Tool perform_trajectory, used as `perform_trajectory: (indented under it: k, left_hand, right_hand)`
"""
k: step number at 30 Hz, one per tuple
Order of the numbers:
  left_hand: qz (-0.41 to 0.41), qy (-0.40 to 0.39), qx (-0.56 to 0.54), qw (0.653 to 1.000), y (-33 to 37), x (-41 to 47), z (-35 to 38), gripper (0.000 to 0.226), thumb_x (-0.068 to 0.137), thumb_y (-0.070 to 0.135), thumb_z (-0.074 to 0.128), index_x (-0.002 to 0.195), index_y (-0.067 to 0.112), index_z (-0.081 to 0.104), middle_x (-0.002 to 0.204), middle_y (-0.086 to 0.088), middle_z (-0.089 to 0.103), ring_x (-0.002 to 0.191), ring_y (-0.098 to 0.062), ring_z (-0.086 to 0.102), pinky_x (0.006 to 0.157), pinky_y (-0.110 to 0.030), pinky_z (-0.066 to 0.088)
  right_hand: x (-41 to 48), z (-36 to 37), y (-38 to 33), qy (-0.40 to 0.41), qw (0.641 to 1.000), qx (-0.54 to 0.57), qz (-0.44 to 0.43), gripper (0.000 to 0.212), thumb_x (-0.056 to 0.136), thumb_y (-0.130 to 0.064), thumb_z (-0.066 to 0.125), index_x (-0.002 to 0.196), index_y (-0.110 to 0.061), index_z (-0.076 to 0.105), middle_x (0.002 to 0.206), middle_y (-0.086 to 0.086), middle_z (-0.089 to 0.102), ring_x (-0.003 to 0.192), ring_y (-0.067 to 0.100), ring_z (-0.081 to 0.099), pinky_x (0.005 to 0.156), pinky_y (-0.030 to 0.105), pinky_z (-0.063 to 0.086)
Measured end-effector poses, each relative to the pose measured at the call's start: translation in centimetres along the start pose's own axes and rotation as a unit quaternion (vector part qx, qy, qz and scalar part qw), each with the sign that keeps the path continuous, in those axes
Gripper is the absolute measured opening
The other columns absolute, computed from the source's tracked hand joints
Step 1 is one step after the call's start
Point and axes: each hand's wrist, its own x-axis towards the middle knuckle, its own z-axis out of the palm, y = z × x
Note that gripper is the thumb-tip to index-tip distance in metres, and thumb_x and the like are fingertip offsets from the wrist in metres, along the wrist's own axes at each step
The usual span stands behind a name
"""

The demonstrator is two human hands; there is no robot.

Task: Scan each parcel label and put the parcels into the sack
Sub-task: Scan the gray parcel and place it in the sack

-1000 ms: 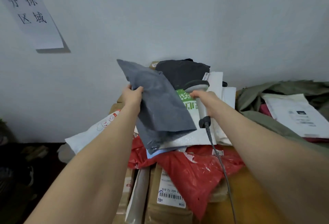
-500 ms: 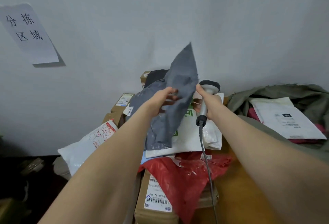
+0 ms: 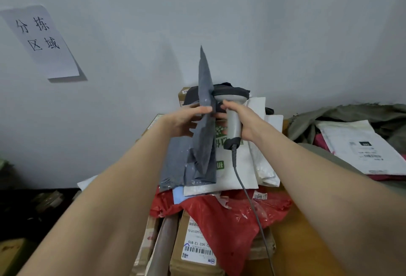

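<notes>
Far left of my grip, a curled paper sign with black brushed characters hangs on the flat, matte wall. My left hand pinches the grey bag, fingers curled across its edge. The bag is a thin, crinkled plastic mailer, held on edge so that it tapers to a sharp point above my fingers and sags in soft folds below them.

Just right of it, touching its side, is the scanner, with a smooth pale plastic handle and a dark rounded head. My right hand is wrapped tight round that handle. A thin grey cable drops from the dark base and runs down toward me.

Under both hands lies a flat white bag with green print, its surface faintly pebbled. Below that is a glossy, wrinkled red bag. Nearest me is a brown cardboard box with a white barcode label.

Well apart to the right of my right hand sits the sack, coarse olive cloth in rumpled folds. A flat white parcel with a printed label rests on it.
</notes>
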Motion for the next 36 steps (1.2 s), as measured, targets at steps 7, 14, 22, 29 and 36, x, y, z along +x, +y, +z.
perform_trajectory:
  k: [7,14,22,29,36]
  left_hand:
    - [-0.036,0.36,0.178,0.915,-4.9,1.9,-4.9,0.042,0.085,0.01,0.06,0.124,0.002,0.047,0.12,-0.017,0.056,0.11,-0.033,0.056,0.093,-0.035,0.045]
    - [-0.166,0.275,0.39,0.863,-10.0,3.1,-4.0,0.063,0.092,0.018,0.048,0.148,0.011,0.021,0.149,-0.022,0.028,0.135,-0.04,0.034,0.11,-0.044,0.03]
    - [-0.078,0.121,0.313,0.939,-10.7,4.6,-1.1,0.065,0.095,0.028,0.055,0.152,0.021,0.024,0.152,-0.015,0.032,0.137,-0.033,0.034,0.113,-0.041,0.029]
    - [-0.037,0.091,0.212,0.972,-9.1,3.7,0.2,0.067,0.093,0.016,0.056,0.152,0.019,0.025,0.153,-0.006,0.032,0.135,-0.024,0.037,0.104,-0.031,0.034]
    - [-0.013,0.078,0.198,0.977,-9.7,3.3,0.5,0.067,0.089,0.0,0.052,0.15,0.013,0.027,0.15,-0.009,0.037,0.133,-0.024,0.039,0.101,-0.028,0.036]
  right_hand:
    - [2.1,0.0,2.8,0.097,0.991,-0.071,0.06,0.026,0.089,-0.024,0.068,0.108,-0.01,0.056,0.088,0.007,0.057,0.072,0.019,0.054,0.083,0.041,0.05]
    - [3.4,0.2,5.4,0.059,0.99,-0.046,0.119,0.02,0.093,-0.015,0.059,0.073,-0.012,0.061,0.05,0.003,0.063,0.04,0.015,0.061,0.043,0.022,0.05]
    - [4.7,0.1,6.1,0.05,0.986,-0.091,0.128,0.017,0.09,-0.017,0.062,0.074,-0.015,0.059,0.063,0.0,0.059,0.044,0.012,0.054,0.047,0.02,0.046]
    - [4.5,0.2,6.2,0.03,0.985,-0.083,0.145,0.018,0.091,-0.022,0.062,0.074,-0.016,0.058,0.062,0.001,0.056,0.049,0.016,0.052,0.048,0.022,0.044]
    - [4.6,0.8,6.8,0.012,0.985,-0.098,0.144,0.018,0.088,-0.02,0.063,0.071,-0.016,0.061,0.066,0.003,0.062,0.056,0.018,0.057,0.063,0.027,0.048]
